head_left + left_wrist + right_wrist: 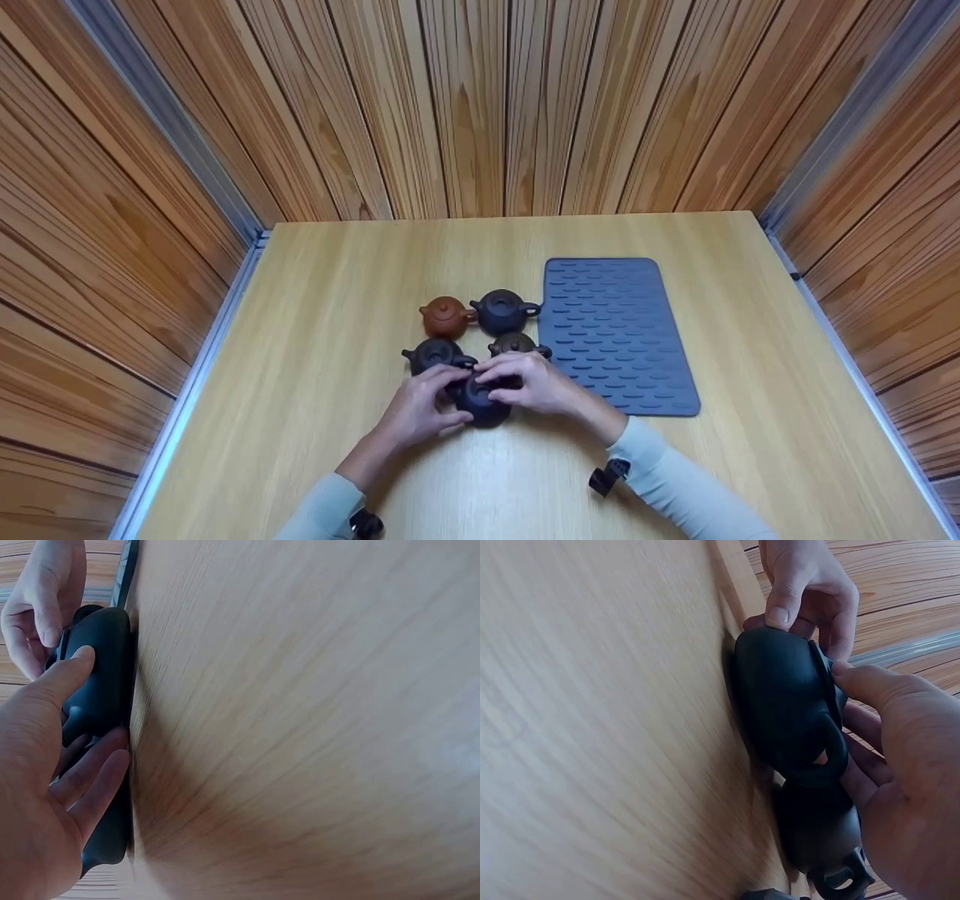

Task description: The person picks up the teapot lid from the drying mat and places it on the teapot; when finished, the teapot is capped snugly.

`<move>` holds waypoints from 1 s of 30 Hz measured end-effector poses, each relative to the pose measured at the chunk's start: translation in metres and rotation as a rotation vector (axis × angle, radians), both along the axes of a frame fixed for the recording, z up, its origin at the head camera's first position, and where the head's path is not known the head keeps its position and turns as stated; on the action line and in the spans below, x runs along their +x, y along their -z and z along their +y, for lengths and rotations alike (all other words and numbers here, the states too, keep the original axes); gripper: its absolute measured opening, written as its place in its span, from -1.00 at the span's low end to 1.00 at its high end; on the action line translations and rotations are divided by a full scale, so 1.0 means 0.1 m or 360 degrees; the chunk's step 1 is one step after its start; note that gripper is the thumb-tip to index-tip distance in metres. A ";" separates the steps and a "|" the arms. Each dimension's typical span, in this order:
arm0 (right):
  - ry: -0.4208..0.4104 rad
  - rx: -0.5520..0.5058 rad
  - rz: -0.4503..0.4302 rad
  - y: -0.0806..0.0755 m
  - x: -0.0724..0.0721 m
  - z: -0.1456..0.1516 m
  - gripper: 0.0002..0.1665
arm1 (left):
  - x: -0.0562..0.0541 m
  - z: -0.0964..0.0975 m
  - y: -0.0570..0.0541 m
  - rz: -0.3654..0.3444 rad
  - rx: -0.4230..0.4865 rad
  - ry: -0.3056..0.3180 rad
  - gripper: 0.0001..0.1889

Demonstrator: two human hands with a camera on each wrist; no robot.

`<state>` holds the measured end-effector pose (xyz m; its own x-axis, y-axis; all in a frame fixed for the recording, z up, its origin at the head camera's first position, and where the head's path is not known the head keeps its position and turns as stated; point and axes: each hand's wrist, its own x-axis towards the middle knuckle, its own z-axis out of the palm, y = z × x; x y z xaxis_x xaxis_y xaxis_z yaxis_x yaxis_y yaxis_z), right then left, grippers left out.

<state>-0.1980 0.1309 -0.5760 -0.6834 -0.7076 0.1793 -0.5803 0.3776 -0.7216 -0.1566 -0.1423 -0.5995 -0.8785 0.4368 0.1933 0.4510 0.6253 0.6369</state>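
Observation:
A black teapot (pixel 484 412) stands on the table at the front of a small group of teapots. My left hand (pixel 421 409) holds its left side, with the thumb on the near wall and the fingers reaching round behind. From the right, my right hand (pixel 534 382) pinches the lid (pixel 826 675) between thumb and fingers. In the right wrist view the teapot's handle (pixel 840 754) points toward the right palm. Just beyond the hands are another black teapot (pixel 435 352) and a dark brown teapot (pixel 514 343), both partly covered.
Farther back stand a reddish-brown teapot (pixel 445 318) and a black teapot (pixel 501 312), close together. A grey textured mat (pixel 619 337) lies on the wooden table (pixel 322 360) to the right of the group. Wood-panelled walls (pixel 465 105) enclose the table's back and sides.

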 end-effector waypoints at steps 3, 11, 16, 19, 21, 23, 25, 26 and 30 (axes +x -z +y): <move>-0.0013 -0.0020 -0.0003 -0.02 -0.01 0.02 -0.62 | -0.01 0.00 -0.02 0.0008 -0.0019 0.0004 -0.34; -0.0034 -0.0088 0.0007 -0.09 -0.06 0.10 -0.56 | 0.00 -0.01 -0.10 -0.0046 -0.0069 0.0029 -0.35; -0.0071 -0.0179 0.0059 -0.16 -0.11 0.19 -0.52 | -0.04 -0.04 -0.18 -0.0089 -0.0099 0.0060 -0.42; -0.0094 -0.0203 0.0080 -0.21 -0.14 0.26 -0.49 | -0.08 -0.07 -0.24 -0.0106 -0.0097 0.0082 -0.48; -0.0088 -0.0201 0.0073 -0.24 -0.16 0.32 -0.48 | -0.10 -0.09 -0.30 -0.0127 -0.0079 0.0094 -0.49; -0.0075 -0.0202 0.0069 -0.28 -0.18 0.37 -0.48 | -0.13 -0.11 -0.36 -0.0145 -0.0065 0.0096 -0.48; -0.0047 -0.0219 0.0077 -0.32 -0.19 0.43 -0.49 | -0.15 -0.15 -0.42 -0.0163 -0.0041 0.0094 -0.47; -0.0027 -0.0222 0.0085 -0.33 -0.21 0.46 -0.49 | -0.16 -0.16 -0.45 -0.0185 -0.0019 0.0088 -0.47; 0.0073 -0.0216 0.0082 -0.41 -0.23 0.60 -0.48 | -0.20 -0.26 -0.56 -0.0202 0.0067 0.0083 -0.47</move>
<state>-0.2209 0.1906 -0.5353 -0.7021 -0.6426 0.3068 -0.6022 0.3059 -0.7374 -0.1761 -0.1683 -0.5436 -0.8735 0.4762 0.1010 0.3961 0.5746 0.7162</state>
